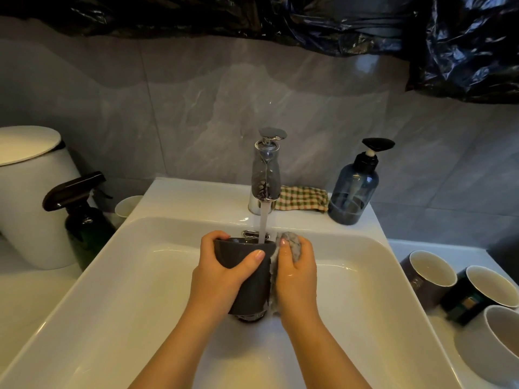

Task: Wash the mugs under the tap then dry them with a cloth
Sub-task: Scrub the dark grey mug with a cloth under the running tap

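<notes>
1. The left hand [224,272] wraps round a dark mug [247,279], upright over the sink [134,276] under the tap [265,175].
2. The right hand [297,273] presses a grey sponge [289,242] against the mug's side, fingers curled round it.

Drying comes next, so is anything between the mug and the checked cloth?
Partly: the tap rises before the left end of the checked cloth, and the right hand holds a grey scrubbing pad. The cloth's right part lies open.

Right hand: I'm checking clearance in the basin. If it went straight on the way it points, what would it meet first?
The right hand, gripping a grey sponge against the mug, points toward the sink's back wall; probably that comes first, though depth is unclear.
</notes>
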A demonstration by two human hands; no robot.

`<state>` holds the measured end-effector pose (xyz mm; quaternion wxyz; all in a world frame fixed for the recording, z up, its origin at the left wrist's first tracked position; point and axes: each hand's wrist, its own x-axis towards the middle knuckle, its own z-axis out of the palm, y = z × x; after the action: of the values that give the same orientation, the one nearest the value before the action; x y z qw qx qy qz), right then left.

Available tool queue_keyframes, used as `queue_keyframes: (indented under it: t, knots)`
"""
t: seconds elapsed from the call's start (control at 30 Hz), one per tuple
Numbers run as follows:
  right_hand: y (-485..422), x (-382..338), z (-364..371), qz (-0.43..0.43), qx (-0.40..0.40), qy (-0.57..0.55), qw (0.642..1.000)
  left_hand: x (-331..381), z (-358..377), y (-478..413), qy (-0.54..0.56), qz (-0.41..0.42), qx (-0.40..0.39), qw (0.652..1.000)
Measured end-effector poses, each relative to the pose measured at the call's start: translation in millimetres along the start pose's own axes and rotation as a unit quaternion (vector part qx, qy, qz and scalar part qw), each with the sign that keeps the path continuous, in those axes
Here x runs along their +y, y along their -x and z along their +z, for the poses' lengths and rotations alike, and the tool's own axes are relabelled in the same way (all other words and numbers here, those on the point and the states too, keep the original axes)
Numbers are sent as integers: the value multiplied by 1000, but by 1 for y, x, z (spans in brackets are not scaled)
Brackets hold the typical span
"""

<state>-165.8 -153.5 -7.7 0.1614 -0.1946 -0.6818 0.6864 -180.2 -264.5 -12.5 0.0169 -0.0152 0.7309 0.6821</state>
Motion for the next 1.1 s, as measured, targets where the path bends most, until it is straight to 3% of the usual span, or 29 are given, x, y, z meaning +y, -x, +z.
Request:
queue_keyframes:
  t: [0.1, 0.13, 0.3, 0.43, 0.6, 0.73, 0.77, 0.87, 0.93, 1.03, 1.1]
  knots:
    - [-6, -10, -1, 188, -4, -113, 976, -1, 2, 2, -44, 32, -15, 998]
    - [-5, -11, 0, 206, -7, -135, 969, -2, 4, 2, -54, 37, -16, 998]
    - [15, 5, 15, 60, -80, -125, 987, -1, 3, -6, 124, -54, 68, 988]
    - [17, 3, 11, 45, -135, -160, 977, -4, -2, -8, 222, -115, 76, 965]
    - [6, -4, -7, 17, -40, -60, 997, -3, 4, -5, 141, -81, 18, 986]
    - [5, 0, -8, -16, -8, 15, 1000, -5, 8, -4, 112, -75, 15, 991]
    - [5, 2, -7, -18, -16, 15, 1000, -4, 8, -3, 113, -74, 22, 991]
    - [9, 0, 0, 43, -97, -125, 986, -1, 4, -4, 164, -86, 62, 981]
    - [10, -1, 2, 57, -127, -139, 980, -1, 1, -6, 203, -106, 77, 970]
    - [6, 1, 3, -27, -29, -31, 999, -3, 3, -6, 219, -113, 73, 966]
    - [6, 3, 3, -3, 40, -62, 997, -2, 8, -6, 237, -122, 70, 961]
